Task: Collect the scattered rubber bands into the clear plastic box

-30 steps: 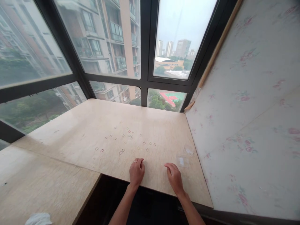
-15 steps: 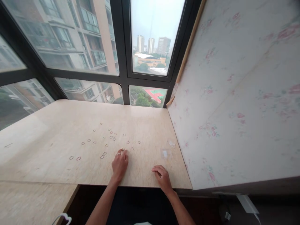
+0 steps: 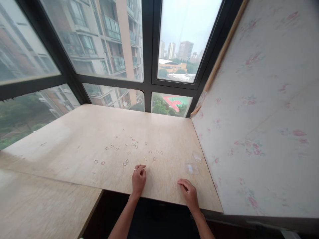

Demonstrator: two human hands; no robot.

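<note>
My left hand (image 3: 139, 180), wearing a ring on one finger, is just above the near part of the pale marbled ledge (image 3: 82, 132). Its fingers are bent, with a gap between index finger and thumb, and nothing shows in them. Just beyond the fingertips lies a small thin ring (image 3: 146, 159). Several similar rings are scattered farther off and to the left, among them a reddish ring (image 3: 103, 163). To the right, my right hand (image 3: 188, 192) is by the ledge's front edge, its fingers loosely bent and the thumb apart; I see nothing held.
A small clear plastic box (image 3: 191, 168) lies beyond my right hand, with a crumpled clear piece (image 3: 196, 156) behind it. Dark-framed windows (image 3: 147, 66) border the far side. A flowered wall (image 3: 249, 116) closes off the right. A lower-left ledge section (image 3: 50, 202) adjoins.
The view has swung left, so everything appears farther right. My left fingers have drawn back slightly from the small ring they were touching or covering. My right hand stays near the front edge.
</note>
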